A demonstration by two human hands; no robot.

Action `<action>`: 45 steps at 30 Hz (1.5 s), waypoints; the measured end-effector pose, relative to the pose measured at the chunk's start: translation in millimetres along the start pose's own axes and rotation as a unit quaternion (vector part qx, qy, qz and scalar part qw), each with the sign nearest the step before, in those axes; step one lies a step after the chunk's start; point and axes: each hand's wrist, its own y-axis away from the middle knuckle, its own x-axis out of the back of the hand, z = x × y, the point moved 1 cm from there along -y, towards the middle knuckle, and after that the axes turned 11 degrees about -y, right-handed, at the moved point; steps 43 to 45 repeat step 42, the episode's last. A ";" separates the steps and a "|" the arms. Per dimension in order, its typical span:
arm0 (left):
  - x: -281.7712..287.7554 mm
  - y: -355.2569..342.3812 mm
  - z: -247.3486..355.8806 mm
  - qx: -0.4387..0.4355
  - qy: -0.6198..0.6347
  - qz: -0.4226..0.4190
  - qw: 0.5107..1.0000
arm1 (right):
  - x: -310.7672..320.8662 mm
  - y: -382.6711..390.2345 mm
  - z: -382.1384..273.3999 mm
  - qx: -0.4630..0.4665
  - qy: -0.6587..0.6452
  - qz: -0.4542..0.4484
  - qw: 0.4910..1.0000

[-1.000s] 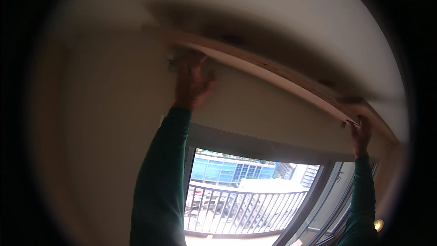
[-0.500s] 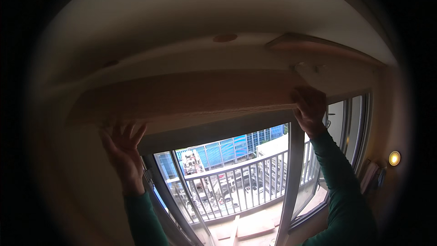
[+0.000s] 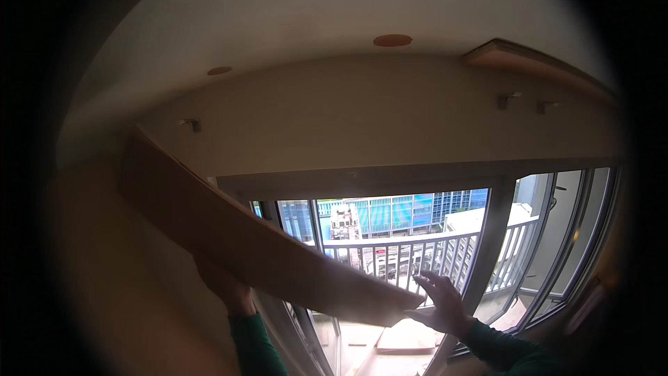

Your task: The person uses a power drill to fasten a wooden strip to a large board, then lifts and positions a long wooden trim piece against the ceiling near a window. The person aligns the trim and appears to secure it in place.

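Note:
A long brown wooden board (image 3: pixel 257 244) slants across the view, its left end high and its right end low in front of the window. At its lower edge, left of the middle, my left hand (image 3: pixel 226 285) bears it from beneath; the fingers go out of sight behind the board. My right hand (image 3: pixel 445 306) is just past the low right end, fingers spread and curved. Its thumb comes close to that end; whether they touch I cannot tell.
A metal bracket (image 3: pixel 191 124) is on the wall above the window at left, two more brackets (image 3: pixel 509 99) at right. Another panel (image 3: pixel 536 63) sits up by the ceiling, which has round orange discs (image 3: pixel 393 40). Beyond the sliding window (image 3: pixel 485 244) is a balcony railing (image 3: pixel 445 238).
The board has come down from the wall above the window and tipped, its right end dropping. My right hand has left its grip on the right end and moved lower.

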 end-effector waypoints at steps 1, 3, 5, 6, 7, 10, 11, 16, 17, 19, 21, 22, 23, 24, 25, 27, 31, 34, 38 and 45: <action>0.1 11.0 -8.3 0.164 0.220 -0.027 0.961 | -8.4 -1.9 0.5 -0.032 -0.073 0.034 0.996; 15.9 12.3 -33.9 0.084 0.021 -0.128 0.988 | -23.9 -16.0 -4.1 -0.205 -0.270 -0.110 0.934; 12.1 8.3 -36.0 -0.020 -0.149 -0.266 0.952 | -43.1 -50.0 -22.7 -0.193 -0.383 -0.231 0.873; -6.5 7.6 -16.9 -0.080 -0.206 -0.353 0.909 | -46.2 -65.1 -35.5 -0.196 -0.410 -0.248 0.856; -26.0 7.3 4.5 -0.143 -0.264 -0.430 0.852 | -52.8 -78.7 -45.6 -0.193 -0.441 -0.266 0.835; -97.8 15.4 66.0 -0.321 -0.242 -0.509 0.761 | -63.1 -97.3 -38.5 -0.332 -0.569 -0.148 0.738; -117.7 17.9 86.1 -0.366 -0.263 -0.536 0.714 | -70.5 -91.1 -19.1 -0.284 -0.634 -0.070 0.716; -165.9 14.6 184.6 -0.726 -0.274 -0.380 0.502 | -35.8 -155.2 -35.8 -0.147 -0.752 0.069 0.639; -167.1 11.4 199.6 -0.762 -0.299 -0.349 0.457 | -28.0 -160.6 -35.2 -0.135 -0.754 0.091 0.636; -180.2 -2.7 198.3 -0.836 -0.219 -0.244 0.440 | -13.0 -154.6 -10.3 -0.091 -0.741 0.187 0.638; -186.1 0.6 229.4 -0.791 -0.278 -0.299 0.455 | 17.0 -139.3 24.9 -0.036 -0.689 0.299 0.659; -182.2 -0.5 232.8 -0.783 -0.291 -0.287 0.470 | 37.3 -132.4 35.2 -0.012 -0.648 0.341 0.681; -183.4 -5.6 225.2 -0.774 -0.302 -0.280 0.480 | 64.5 -135.2 19.4 -0.063 -0.575 0.379 0.722; -185.0 -7.9 224.0 -0.772 -0.293 -0.272 0.495 | 83.0 -132.8 22.2 -0.042 -0.510 0.408 0.756; -182.3 -12.0 222.0 -0.761 -0.309 -0.266 0.504 | 95.9 -132.8 24.4 -0.019 -0.441 0.435 0.785; -178.5 -12.2 225.9 -0.740 -0.338 -0.268 0.516 | 109.7 -145.2 25.2 -0.009 -0.213 0.467 0.858; -177.2 -9.6 234.4 -0.748 -0.409 -0.251 0.458 | 140.4 -168.5 34.9 0.026 -0.120 0.409 0.904; -173.5 -44.3 219.3 -0.782 -0.411 -0.221 0.414 | 113.6 -214.1 17.9 0.036 -0.112 0.366 0.923; -196.5 -77.1 223.3 -0.808 -0.375 -0.157 0.427 | 117.2 -251.9 23.8 0.062 -0.133 0.367 0.918; -235.7 -105.8 216.1 -0.828 -0.273 -0.131 0.472 | 142.1 -278.0 27.5 0.026 -0.090 0.361 0.928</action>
